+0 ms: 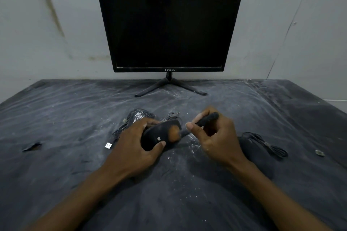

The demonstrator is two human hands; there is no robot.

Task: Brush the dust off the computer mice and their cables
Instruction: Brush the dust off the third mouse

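Dusty table: three mice, left hand gripping one, right hand pinching brush.

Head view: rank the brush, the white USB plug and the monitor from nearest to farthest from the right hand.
1. Brush: gripped in the right hand.
2. White USB plug: on the table, beyond the left hand.
3. Monitor: at the back by the wall.

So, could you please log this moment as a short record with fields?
left hand: left hand grips the black mouse
right hand: right hand holds the brush, bristles on the mouse
other mice: dusty mouse behind; another mouse to the right with coiled cable
loose plug: USB plug left of the hands
background: dark monitor
surface: dusty dark cloth
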